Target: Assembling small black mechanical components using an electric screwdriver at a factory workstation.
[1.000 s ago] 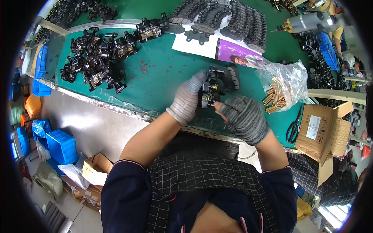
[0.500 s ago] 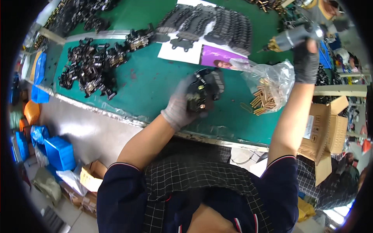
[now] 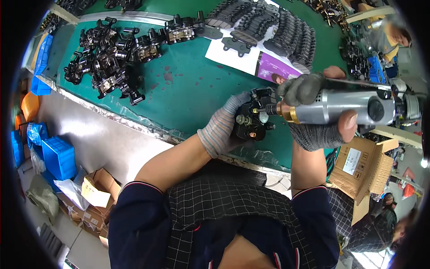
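Note:
My left hand [image 3: 220,124], in a striped knit glove, is closed round a black brake caliper [image 3: 256,129] above the front of the green bench. A brass-coloured fitting and a bolt show on the caliper's upper face. My right hand [image 3: 305,92], in a dark grey glove with bare fingertips, grips a silver power screwdriver [image 3: 333,107] lying level. Its thin tip points left and reaches the caliper; whether it sits in a bolt head I cannot tell.
Black calipers [image 3: 109,67] lie heaped on the bench's left. Rows of brake pads [image 3: 293,38] stand at the back on white paper, beside a purple printed sheet [image 3: 277,67]. An opened carton [image 3: 358,166] is at the right, blue crates [image 3: 62,157] on the floor left.
My right hand has brought the screwdriver from the upper right down and left to the caliper. The left hand has shifted right with the caliper. The bag of brass pins is now hidden.

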A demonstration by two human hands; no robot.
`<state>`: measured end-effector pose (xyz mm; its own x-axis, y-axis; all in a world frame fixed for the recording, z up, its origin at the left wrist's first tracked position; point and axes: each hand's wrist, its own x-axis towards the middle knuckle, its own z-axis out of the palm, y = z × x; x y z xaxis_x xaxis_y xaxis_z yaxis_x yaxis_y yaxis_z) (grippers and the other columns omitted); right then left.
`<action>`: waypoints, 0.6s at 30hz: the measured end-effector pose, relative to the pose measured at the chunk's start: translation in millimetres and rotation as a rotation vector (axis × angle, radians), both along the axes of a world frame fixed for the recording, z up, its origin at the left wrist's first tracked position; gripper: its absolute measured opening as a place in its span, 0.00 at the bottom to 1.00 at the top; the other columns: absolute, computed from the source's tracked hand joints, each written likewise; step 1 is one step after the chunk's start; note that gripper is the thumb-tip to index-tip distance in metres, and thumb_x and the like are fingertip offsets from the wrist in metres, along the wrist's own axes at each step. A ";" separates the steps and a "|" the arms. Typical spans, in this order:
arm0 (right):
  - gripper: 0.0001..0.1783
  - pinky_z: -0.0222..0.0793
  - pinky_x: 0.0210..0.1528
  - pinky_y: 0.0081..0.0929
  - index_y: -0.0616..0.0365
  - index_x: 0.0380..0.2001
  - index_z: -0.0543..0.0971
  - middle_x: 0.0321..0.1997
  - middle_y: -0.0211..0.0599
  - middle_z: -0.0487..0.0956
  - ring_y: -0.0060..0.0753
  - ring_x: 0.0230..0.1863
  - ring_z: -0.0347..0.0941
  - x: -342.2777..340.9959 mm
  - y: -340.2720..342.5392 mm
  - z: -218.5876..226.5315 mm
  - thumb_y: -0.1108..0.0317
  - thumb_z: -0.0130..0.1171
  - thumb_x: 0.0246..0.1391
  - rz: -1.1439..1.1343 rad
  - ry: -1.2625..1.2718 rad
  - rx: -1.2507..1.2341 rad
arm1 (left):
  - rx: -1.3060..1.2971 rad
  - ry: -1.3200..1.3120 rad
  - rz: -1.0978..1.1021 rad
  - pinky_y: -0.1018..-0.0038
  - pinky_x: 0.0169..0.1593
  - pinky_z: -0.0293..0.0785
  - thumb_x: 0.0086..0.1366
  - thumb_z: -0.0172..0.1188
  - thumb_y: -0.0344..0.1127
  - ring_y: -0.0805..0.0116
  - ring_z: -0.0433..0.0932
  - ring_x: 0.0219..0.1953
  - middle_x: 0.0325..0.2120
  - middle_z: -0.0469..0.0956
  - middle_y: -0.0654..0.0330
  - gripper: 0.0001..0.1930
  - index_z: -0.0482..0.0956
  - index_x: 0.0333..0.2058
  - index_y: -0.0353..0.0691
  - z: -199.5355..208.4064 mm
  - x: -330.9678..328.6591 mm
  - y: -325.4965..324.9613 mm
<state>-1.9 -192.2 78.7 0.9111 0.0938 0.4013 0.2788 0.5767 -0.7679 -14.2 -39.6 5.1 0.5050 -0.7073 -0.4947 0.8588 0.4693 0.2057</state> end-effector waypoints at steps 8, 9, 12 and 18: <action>0.39 0.64 0.28 0.34 0.57 0.54 0.65 0.26 0.39 0.72 0.34 0.22 0.68 3.2 11.0 -10.6 0.40 0.56 0.47 0.002 -0.045 -0.020 | -0.009 0.002 -0.080 0.65 0.36 0.77 0.55 0.56 0.66 0.66 0.80 0.35 0.35 0.79 0.60 0.32 0.73 0.48 0.47 -15.5 -2.8 8.6; 0.39 0.64 0.28 0.34 0.57 0.54 0.65 0.26 0.39 0.72 0.34 0.21 0.68 5.1 9.5 -10.2 0.39 0.56 0.47 0.009 -0.062 -0.024 | 0.015 0.005 -0.050 0.65 0.35 0.77 0.55 0.56 0.66 0.66 0.80 0.35 0.35 0.79 0.60 0.32 0.74 0.48 0.47 -12.0 -1.9 6.4; 0.40 0.64 0.27 0.33 0.57 0.55 0.65 0.26 0.39 0.73 0.33 0.19 0.68 0.8 3.2 6.4 0.39 0.57 0.47 0.012 -0.119 -0.017 | 0.067 0.008 0.000 0.65 0.35 0.77 0.55 0.56 0.66 0.66 0.80 0.35 0.35 0.79 0.60 0.32 0.74 0.48 0.48 0.0 0.1 0.6; 0.42 0.68 0.24 0.35 0.57 0.54 0.65 0.26 0.36 0.75 0.32 0.17 0.69 -34.0 -0.9 15.0 0.36 0.60 0.45 -0.079 -0.082 -0.041 | 0.088 -0.086 0.036 0.64 0.35 0.76 0.54 0.55 0.67 0.67 0.80 0.34 0.35 0.80 0.63 0.32 0.74 0.47 0.48 -3.6 5.2 -6.3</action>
<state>-35.9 -193.1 93.8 0.8807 0.0411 0.4720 0.3847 0.5194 -0.7631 -9.0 -45.9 1.5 0.5724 -0.6438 -0.5078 0.8192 0.4762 0.3197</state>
